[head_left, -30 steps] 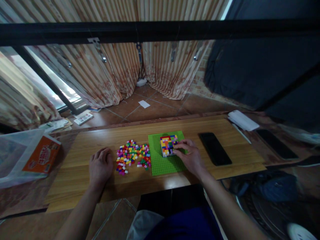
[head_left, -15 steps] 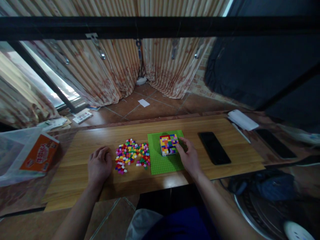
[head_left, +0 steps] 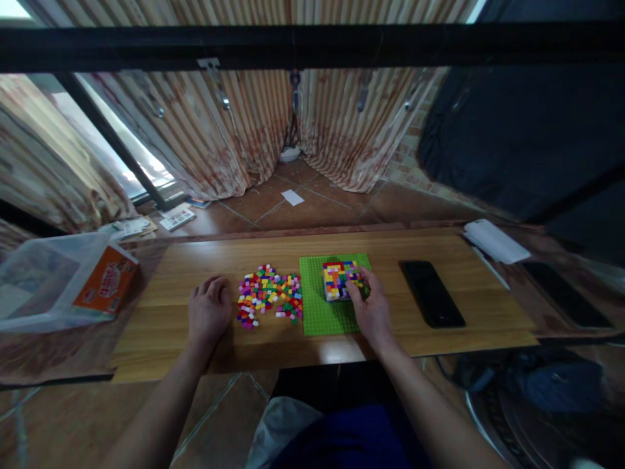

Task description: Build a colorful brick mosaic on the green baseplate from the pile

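Observation:
A squat block of many-coloured toy bricks (head_left: 336, 279) stands on the green studded baseplate (head_left: 317, 319). My right hand (head_left: 374, 309) is at the block's right side, its thumb over the top and its fingers by the far right edge. Coloured studs show between thumb and forefinger; whether a loose brick is between them I cannot make out. My left hand (head_left: 209, 312) rests on the table with its fingers curled in, nothing visible in it. Just right of it lies a spread pile of small loose bricks (head_left: 266, 290), reaching the baseplate's left edge.
The wooden table (head_left: 161, 332) also carries a black phone (head_left: 432, 293) right of the baseplate. Left of the table stands a clear plastic bin (head_left: 53, 280) with an orange label. Beyond the right end lie a white object (head_left: 495, 241) and a dark flat slab (head_left: 566, 293).
The view has shifted, so the scene sits farther right. My right hand has moved in over the block's right part, its thumb now above the top. My left hand stays resting on the table.

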Demonstrator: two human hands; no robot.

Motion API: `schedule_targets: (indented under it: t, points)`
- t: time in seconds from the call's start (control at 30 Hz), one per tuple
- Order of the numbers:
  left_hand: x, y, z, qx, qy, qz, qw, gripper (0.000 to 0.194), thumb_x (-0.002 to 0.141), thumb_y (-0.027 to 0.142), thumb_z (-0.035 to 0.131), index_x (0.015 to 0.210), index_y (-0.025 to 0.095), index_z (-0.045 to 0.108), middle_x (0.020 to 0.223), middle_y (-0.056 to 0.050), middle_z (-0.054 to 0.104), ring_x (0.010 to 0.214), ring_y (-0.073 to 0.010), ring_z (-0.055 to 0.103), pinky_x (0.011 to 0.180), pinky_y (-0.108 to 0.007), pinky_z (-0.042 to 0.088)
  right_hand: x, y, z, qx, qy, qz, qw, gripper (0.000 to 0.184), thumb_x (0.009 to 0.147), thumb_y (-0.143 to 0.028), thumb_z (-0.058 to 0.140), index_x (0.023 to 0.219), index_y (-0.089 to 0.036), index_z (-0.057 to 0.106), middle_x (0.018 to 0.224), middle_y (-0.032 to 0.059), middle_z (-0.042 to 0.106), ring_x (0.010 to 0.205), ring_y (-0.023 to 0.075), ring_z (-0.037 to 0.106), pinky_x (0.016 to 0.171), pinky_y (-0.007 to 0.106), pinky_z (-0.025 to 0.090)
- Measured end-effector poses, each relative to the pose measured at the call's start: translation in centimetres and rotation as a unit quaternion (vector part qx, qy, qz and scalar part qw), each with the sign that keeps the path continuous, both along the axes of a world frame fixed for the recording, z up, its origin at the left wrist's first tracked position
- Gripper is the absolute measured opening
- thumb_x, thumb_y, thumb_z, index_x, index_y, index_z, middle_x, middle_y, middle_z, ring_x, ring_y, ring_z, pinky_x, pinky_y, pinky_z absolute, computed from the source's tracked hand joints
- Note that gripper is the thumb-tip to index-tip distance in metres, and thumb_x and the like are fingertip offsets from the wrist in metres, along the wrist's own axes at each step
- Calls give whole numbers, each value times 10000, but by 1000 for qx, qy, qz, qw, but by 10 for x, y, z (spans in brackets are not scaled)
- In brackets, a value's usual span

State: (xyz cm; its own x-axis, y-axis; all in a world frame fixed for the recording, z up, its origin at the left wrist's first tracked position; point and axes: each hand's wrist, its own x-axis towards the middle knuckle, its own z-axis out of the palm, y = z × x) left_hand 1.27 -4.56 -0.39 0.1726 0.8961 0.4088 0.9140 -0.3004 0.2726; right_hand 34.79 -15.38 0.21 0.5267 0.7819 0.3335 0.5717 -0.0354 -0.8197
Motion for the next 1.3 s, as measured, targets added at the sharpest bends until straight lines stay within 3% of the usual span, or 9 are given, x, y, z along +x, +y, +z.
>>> schedule_targets:
  t: [0.17, 0.43, 0.53, 0.8, 1.0, 1.1, 1.2, 1.3]
  points:
    - [1, -2, 1, -2, 1, 2, 1000, 293, 901, 262, 410, 1051, 161, 640, 1141, -134, 665, 1046, -283, 592, 966, -436, 446, 0, 0, -2, 7, -40, 7, 999, 457, 903, -485, 530, 1257, -200, 580, 1161, 136, 666, 1067, 270, 609, 954, 481, 460]
    - [-1, 0, -2, 2, -3, -2, 1000, 314, 900, 248, 403, 1063, 138, 647, 1136, -150, 670, 1055, -286, 594, 972, -439, 449, 11, -12, -1, -9, 70, -21, 997, 522, 942, -531, 399, 1269, -157, 561, 1186, 161, 667, 1073, 259, 630, 937, 450, 469]
    - [-1, 0, -2, 4, -5, -2, 1000, 305, 900, 248, 410, 1054, 143, 651, 1136, -144, 674, 1052, -287, 595, 972, -440, 454, 11, -12, 1, -19, 79, -15, 997, 543, 925, -543, 436, 1283, -150, 551, 1161, 159, 680, 1047, 256, 642, 926, 435, 476]
    - [2, -5, 1, 0, -9, 2, 1000, 268, 894, 202, 432, 1047, 159, 647, 1130, -122, 679, 1045, -271, 603, 972, -427, 458, 3, -14, -5, -57, 23, -22, 998, 568, 906, -543, 465, 1279, -128, 570, 1210, 190, 659, 1091, 289, 624, 938, 468, 462]
    - [5, -9, 4, -12, -32, 9, 999, 234, 895, 182, 450, 1025, 173, 644, 1155, -113, 672, 1058, -256, 600, 984, -425, 448, -11, -26, 16, 29, -80, -76, 993, 429, 931, -448, 483, 1156, -121, 646, 1110, 167, 677, 1044, 278, 621, 921, 453, 460]
    - [6, -9, 3, -13, -35, 11, 999, 237, 900, 181, 452, 1039, 169, 644, 1159, -109, 670, 1067, -256, 594, 987, -426, 447, -42, -25, 29, 82, -136, 27, 987, 275, 937, -350, 515, 1062, -173, 685, 1060, 111, 692, 1022, 235, 624, 934, 410, 463]
    - [5, -9, 1, -10, -38, 12, 999, 248, 900, 181, 453, 1060, 165, 641, 1166, -112, 665, 1072, -252, 590, 995, -426, 445, -80, -12, 30, 53, -169, 177, 968, 215, 937, -287, 521, 1025, -202, 698, 1057, 82, 678, 1002, 210, 616, 913, 370, 478]
    - [4, -8, -1, -10, -43, 11, 999, 249, 894, 183, 461, 1066, 168, 640, 1181, -114, 658, 1084, -250, 586, 1009, -427, 439, -110, 8, 22, 2, -200, 214, 956, 216, 919, -265, 538, 1046, -194, 698, 1076, 91, 664, 1020, 237, 579, 904, 387, 465]
